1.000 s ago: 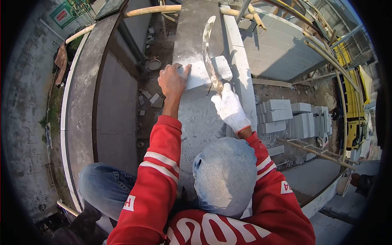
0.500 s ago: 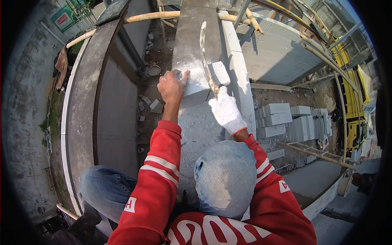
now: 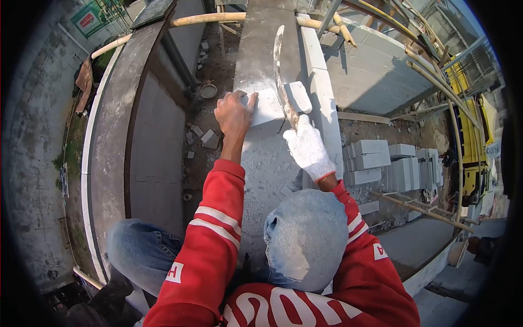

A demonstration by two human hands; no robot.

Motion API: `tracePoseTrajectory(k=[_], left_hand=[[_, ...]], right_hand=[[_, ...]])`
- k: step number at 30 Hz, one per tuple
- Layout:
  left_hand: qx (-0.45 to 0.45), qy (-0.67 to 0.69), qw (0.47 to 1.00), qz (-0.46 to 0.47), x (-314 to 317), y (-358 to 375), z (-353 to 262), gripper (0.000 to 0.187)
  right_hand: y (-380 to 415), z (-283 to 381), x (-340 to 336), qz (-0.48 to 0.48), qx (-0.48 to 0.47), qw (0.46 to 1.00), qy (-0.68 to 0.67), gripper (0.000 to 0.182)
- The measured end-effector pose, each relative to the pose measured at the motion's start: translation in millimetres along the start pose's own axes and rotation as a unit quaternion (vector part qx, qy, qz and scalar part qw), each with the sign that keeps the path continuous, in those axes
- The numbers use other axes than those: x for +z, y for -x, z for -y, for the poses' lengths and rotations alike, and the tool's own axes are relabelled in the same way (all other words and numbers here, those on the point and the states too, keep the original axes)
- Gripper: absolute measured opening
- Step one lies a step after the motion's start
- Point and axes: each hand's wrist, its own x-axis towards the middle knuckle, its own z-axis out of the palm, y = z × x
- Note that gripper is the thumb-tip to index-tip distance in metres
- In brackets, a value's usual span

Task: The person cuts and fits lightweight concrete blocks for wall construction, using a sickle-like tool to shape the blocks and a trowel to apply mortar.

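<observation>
On your red shirt you can see big white letters, but they are cut off; they look like "OO" with more hidden. A white "H" sits on your left sleeve. A white patch on your right sleeve is too small to read. Far right, a sign says "bank". The green sign top left is too blurry.

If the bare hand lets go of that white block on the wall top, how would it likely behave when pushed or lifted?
The white block looks boxy and flat-sided, so it should slide rather than roll. It is sawn partway by the saw in the right hand, so it may snap there. White dust around the left hand suggests a soft, crumbly and probably lightish material.
</observation>
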Motion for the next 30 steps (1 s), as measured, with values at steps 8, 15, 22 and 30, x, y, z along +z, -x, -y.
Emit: tracePoseTrajectory(k=[8, 15, 22, 30], left_hand=[[-0.01, 0.01, 0.999, 0.029, -7.9, 8.1, -2.2, 0.042], [-0.012, -0.002, 0.999, 0.04, -6.0, 6.4, -0.7, 0.043], [-0.02, -0.008, 0.999, 0.048, -7.9, 6.8, -3.4, 0.042], [-0.005, 0.005, 0.999, 0.041, -5.6, 7.4, 3.5, 0.039]], right_hand=[[35.8, 34.8, -27.4, -0.167, -0.17, 0.969, -0.061, 0.035], [37.8, 1.7, 1.3, -0.036, -0.01, 0.996, -0.084, 0.038], [43.4, 16.0, -7.9, -0.275, -0.173, 0.943, -0.077, 0.034], [56.7, -0.7, 16.7, -0.08, 0.116, 0.963, -0.229, 0.024]])
